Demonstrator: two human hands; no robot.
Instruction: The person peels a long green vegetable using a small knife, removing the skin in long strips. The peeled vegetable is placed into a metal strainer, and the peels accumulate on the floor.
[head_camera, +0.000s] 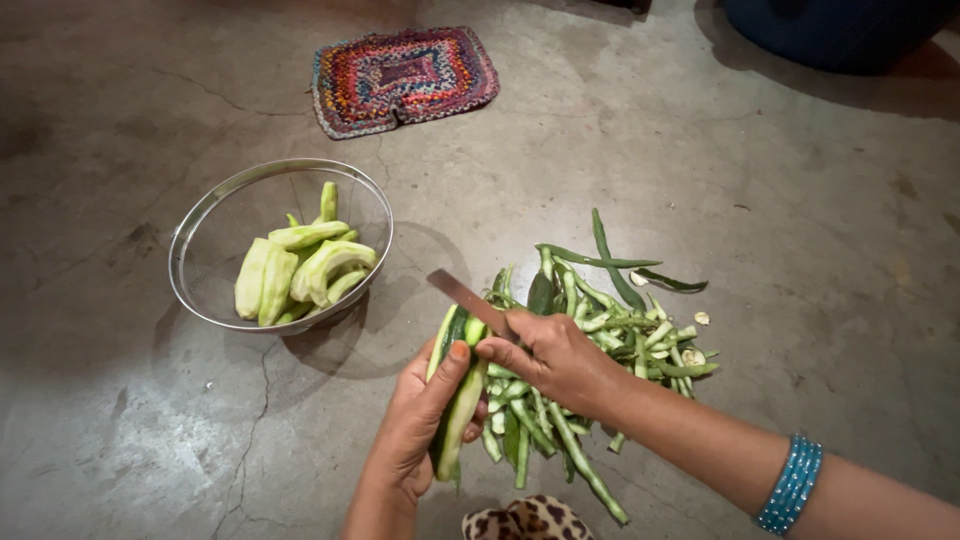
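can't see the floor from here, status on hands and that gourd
Left hand grips half-peeled gourd. Right hand holds knife on it. Peel pile underneath; nothing blocking.

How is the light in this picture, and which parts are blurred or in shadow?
Head view: soft, dim light from above; the mesh bowl throws a mild shadow to its right on the concrete floor; corners darken; the knife in the right hand and the gourd in the left hand look sharp; no glare.

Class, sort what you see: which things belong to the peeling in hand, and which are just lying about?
In use: left hand, gourd, right hand, knife, bowl of peeled pieces, peelings.
Lying about: woven mat, blue tub.
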